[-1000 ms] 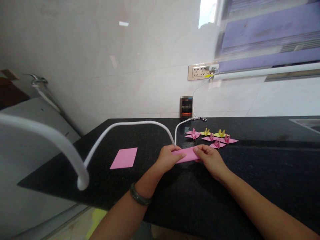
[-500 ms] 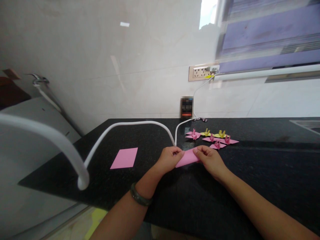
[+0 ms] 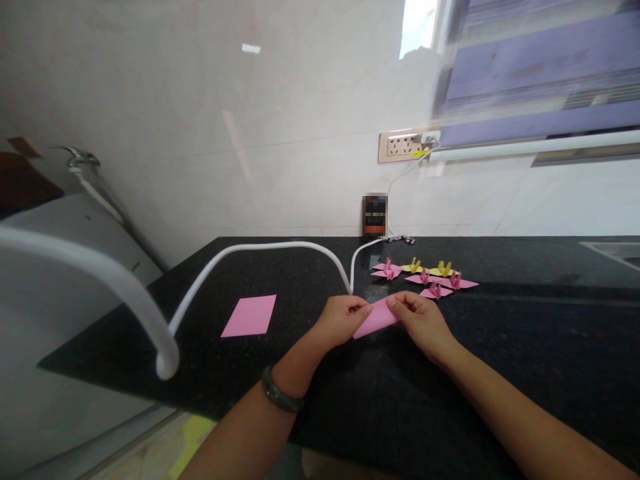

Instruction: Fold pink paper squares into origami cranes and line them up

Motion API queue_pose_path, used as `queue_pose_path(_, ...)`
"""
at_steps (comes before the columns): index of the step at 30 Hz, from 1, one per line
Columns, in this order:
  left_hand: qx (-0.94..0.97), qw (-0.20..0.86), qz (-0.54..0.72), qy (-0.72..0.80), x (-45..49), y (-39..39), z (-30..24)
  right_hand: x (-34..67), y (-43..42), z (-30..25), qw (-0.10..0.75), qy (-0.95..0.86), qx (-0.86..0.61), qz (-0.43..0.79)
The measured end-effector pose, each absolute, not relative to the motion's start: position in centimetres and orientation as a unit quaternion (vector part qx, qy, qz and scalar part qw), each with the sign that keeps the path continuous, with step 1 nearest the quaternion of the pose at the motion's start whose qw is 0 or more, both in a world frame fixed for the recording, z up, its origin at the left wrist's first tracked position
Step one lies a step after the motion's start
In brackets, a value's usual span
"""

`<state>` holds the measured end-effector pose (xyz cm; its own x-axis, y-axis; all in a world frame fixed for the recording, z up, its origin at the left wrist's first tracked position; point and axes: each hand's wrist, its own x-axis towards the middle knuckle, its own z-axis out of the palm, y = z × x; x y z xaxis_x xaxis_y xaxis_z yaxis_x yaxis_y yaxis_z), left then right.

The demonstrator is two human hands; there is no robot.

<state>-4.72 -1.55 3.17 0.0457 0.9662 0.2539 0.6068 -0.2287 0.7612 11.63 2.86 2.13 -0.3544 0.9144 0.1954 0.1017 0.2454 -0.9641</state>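
Observation:
Both of my hands pinch a folded pink paper (image 3: 377, 317) just above the black counter (image 3: 500, 347). My left hand (image 3: 339, 321) grips its left end with closed fingers; a dark bangle sits on that wrist. My right hand (image 3: 423, 321) grips the right end, thumb on top. The paper is tilted, its right end higher. A flat pink paper square (image 3: 249, 315) lies on the counter to the left of my hands.
Several folded pink and yellow paper cranes (image 3: 425, 275) sit behind my hands. A white cable (image 3: 260, 248) curves across the counter toward a small dark device (image 3: 375, 216) against the wall. A wall socket (image 3: 406, 145) is above. A sink edge (image 3: 615, 248) shows far right.
The pink paper has been folded narrower and now tilts up to the right. My hands have stayed in place, with the fingers pressing closer together.

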Motion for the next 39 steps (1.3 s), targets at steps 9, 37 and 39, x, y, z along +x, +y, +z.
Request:
queue_pose_path(9, 0.615, 0.257, 0.484, 0.568, -4.2, -1.5, 3.3, 10.6, 1.6, 2.6, 0.445, -0.516, -0.345, 0.645)
queue_pose_path(37, 0.477, 0.322, 0.589, 0.568, -3.4, -1.1, 2.8, 9.9, 1.3, 2.4, 0.452, -0.442, -0.376, 0.677)
queue_pose_path(39, 0.482, 0.354, 0.575, 0.559, -3.2, -1.3, 3.1, 9.9, 1.5, 2.2, 0.468, -0.435, -0.370, 0.674)
